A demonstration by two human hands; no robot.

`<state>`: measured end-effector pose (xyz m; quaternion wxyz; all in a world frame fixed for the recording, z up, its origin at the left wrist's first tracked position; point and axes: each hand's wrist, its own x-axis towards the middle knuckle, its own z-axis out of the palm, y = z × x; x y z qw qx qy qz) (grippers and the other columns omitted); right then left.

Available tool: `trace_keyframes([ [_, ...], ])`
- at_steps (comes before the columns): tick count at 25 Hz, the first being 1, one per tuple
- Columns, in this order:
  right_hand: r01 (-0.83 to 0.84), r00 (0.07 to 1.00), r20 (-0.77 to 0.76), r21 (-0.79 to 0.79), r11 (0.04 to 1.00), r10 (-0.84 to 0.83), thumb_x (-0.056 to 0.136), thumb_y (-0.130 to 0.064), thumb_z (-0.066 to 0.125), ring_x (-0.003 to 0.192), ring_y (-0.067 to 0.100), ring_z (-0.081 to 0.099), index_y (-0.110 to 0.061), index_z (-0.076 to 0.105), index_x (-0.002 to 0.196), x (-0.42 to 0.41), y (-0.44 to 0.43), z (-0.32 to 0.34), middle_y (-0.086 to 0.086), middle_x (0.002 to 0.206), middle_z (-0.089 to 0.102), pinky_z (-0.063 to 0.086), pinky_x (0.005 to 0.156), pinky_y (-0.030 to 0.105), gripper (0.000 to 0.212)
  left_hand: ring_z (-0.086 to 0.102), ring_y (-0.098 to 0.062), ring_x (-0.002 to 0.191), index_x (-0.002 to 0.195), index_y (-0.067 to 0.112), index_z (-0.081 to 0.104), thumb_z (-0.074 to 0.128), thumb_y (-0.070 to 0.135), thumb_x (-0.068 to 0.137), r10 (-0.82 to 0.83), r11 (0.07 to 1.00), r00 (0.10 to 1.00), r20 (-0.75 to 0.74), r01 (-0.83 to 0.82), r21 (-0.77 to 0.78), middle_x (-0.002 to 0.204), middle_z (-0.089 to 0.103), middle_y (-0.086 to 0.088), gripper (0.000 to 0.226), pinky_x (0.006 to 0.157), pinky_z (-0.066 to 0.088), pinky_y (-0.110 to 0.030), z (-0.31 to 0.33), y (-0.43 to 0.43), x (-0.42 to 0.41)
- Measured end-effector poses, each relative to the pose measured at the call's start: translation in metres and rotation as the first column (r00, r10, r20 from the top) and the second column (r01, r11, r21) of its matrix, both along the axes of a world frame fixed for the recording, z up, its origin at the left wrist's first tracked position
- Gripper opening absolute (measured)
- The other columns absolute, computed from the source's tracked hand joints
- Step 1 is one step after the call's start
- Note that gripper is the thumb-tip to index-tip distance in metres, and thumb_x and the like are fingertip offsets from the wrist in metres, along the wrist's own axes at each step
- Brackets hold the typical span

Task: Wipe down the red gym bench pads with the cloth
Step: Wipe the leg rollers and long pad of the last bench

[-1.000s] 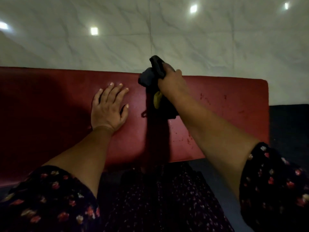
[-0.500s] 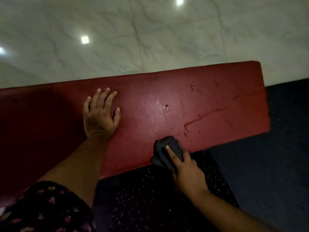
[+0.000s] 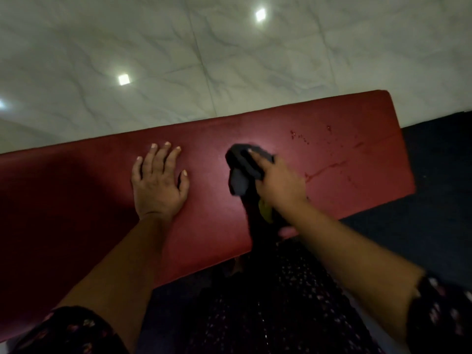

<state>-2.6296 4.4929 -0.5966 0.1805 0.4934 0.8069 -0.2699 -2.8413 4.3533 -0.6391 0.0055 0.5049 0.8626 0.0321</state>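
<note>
Now: the red bench pad (image 3: pixel 76 200) runs as a slanted band across the middle of the frame, its right end higher than its left.

Left hand (image 3: pixel 158 180): centre-left, flat on the pad, palm down, fingers straight and slightly spread, holding nothing.

Right hand (image 3: pixel 278 180): just right of centre, on the pad. It grips a dark bunched cloth (image 3: pixel 242 169) and presses it against the red surface, with one fingertip showing on top of the bundle. A loose end of the cloth trails back under the wrist toward the near edge, with a yellowish patch (image 3: pixel 265 210) showing there.

Right of the cloth: a wet streak (image 3: pixel 329 167) and scattered drops (image 3: pixel 298 136) on the pad.

Upper frame: pale marbled floor tiles (image 3: pixel 178 60) with bright square light reflections (image 3: pixel 124 79). Right edge: dark floor matting (image 3: pixel 434 200). Bottom corners: dark floral sleeves (image 3: pixel 441 315).
</note>
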Motion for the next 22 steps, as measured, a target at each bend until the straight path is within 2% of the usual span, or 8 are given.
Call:
trace_keyframes([
  [2,0.008,0.999,-0.038,0.018,1.0,-0.007,0.095,-0.026,0.051,0.108,0.034,0.056,-0.043,0.027,0.149,-0.042,0.04,-0.005,0.011,0.132,0.043,0.037,0.072,0.032,0.062,0.034,-0.026,0.142,0.142,0.019,0.047,0.041,0.039,0.093,-0.004,1.0,1.0,0.004,0.004,-0.017,0.15,0.044,-0.004,0.054,0.115,0.021,-0.048,0.0,0.0,0.0],
  [4,0.05,0.996,-0.078,-0.007,0.999,-0.051,0.093,-0.027,0.05,0.113,0.034,0.054,-0.043,0.031,0.147,-0.072,0.075,-0.009,0.01,0.133,0.042,0.04,0.077,0.035,0.059,0.033,-0.026,0.142,0.143,0.019,0.045,0.04,0.039,0.093,-0.011,0.999,1.0,0.005,0.011,-0.037,0.151,0.043,-0.004,0.054,0.116,0.021,-0.048,0.0,0.0,-0.001],
  [7,0.191,0.973,-0.103,-0.138,0.972,-0.205,0.092,-0.026,0.047,0.119,0.033,0.052,-0.039,0.037,0.145,-0.087,0.112,-0.023,0.011,0.134,0.045,0.043,0.09,0.037,0.056,0.032,-0.026,0.143,0.144,0.02,0.045,0.04,0.039,0.095,-0.007,0.998,1.0,0.021,0.008,-0.064,0.151,0.043,-0.004,0.053,0.116,0.02,-0.048,0.002,0.001,-0.001],
  [9,0.238,0.961,-0.092,-0.195,0.952,-0.259,0.09,-0.023,0.047,0.12,0.034,0.052,-0.036,0.037,0.147,-0.081,0.113,-0.028,0.014,0.137,0.045,0.044,0.092,0.035,0.06,0.034,-0.026,0.142,0.14,0.021,0.051,0.042,0.037,0.094,-0.023,0.999,0.999,0.037,0.024,-0.039,0.148,0.047,-0.003,0.049,0.115,0.02,-0.047,0.004,0.0,-0.001],
  [12,0.186,0.976,-0.083,-0.169,0.968,-0.201,0.089,-0.024,0.051,0.118,0.036,0.052,-0.042,0.028,0.149,-0.045,0.073,-0.018,0.014,0.138,0.043,0.045,0.088,0.036,0.066,0.039,-0.026,0.138,0.133,0.026,0.059,0.045,0.039,0.086,-0.061,0.998,0.992,0.111,0.064,-0.023,0.141,0.054,0.002,0.051,0.112,0.023,-0.049,0.014,-0.004,-0.007],
  [16,0.185,0.981,0.088,-0.167,0.968,-0.172,0.095,-0.032,0.052,0.102,0.035,0.056,-0.05,0.012,0.149,0.046,-0.017,-0.002,0.01,0.131,0.036,0.044,0.07,0.037,0.07,0.032,-0.024,0.139,0.14,0.032,0.05,0.04,0.048,0.077,0.102,0.992,0.967,0.232,-0.083,-0.091,0.15,0.042,0.004,0.065,0.11,0.018,-0.052,0.026,0.027,0.007],
  [20,0.173,0.966,0.226,-0.214,0.961,-0.124,0.094,-0.038,0.054,0.103,0.024,0.053,-0.055,-0.001,0.147,0.125,-0.086,0.013,0.003,0.127,0.033,0.048,0.067,0.035,0.078,0.023,-0.021,0.146,0.147,0.03,0.042,0.032,0.051,0.08,-0.106,0.987,0.965,0.241,0.131,-0.089,0.157,0.032,0.002,0.071,0.117,0.005,-0.049,0.017,0.075,0.044],
  [22,0.195,0.95,0.28,-0.198,0.961,-0.135,0.093,-0.042,0.053,0.104,0.023,0.053,-0.057,-0.001,0.147,0.144,-0.098,0.018,0.0,0.123,0.033,0.051,0.069,0.037,0.077,0.018,-0.02,0.148,0.151,0.028,0.035,0.032,0.047,0.083,-0.172,0.97,0.956,0.239,0.206,-0.126,0.16,0.026,0.001,0.07,0.118,0.003,-0.046,0.008,0.092,0.053],
])
